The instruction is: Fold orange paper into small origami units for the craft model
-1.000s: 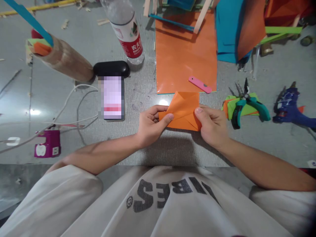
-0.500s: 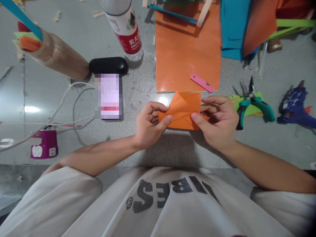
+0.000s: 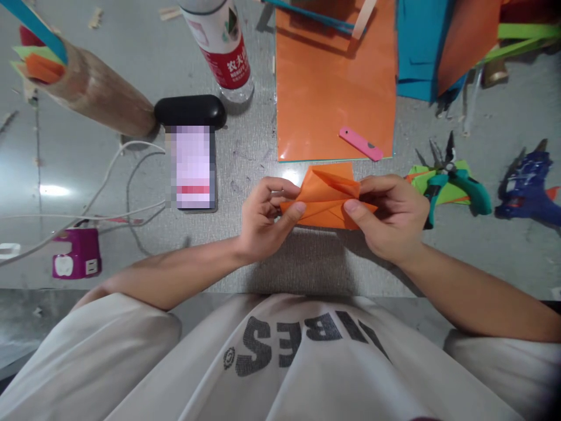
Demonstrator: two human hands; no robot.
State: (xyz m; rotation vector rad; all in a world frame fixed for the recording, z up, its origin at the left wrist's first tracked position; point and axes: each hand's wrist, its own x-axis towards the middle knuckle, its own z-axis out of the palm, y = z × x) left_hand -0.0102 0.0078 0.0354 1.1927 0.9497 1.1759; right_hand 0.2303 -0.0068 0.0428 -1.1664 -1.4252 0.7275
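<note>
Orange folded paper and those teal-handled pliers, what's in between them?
In the head view, the person's right hand lies between the folded orange paper it holds and the teal-handled pliers; some green paper also peeks from under the pliers.

- We see dim, greyish light, with two white glares on the tabletop (image 3: pixel 245 140).
- We notice a soft shadow below the orange paper (image 3: pixel 324 217).
- We find the phone screen (image 3: pixel 193 158) pixelated, the lower right corner dark.
</note>
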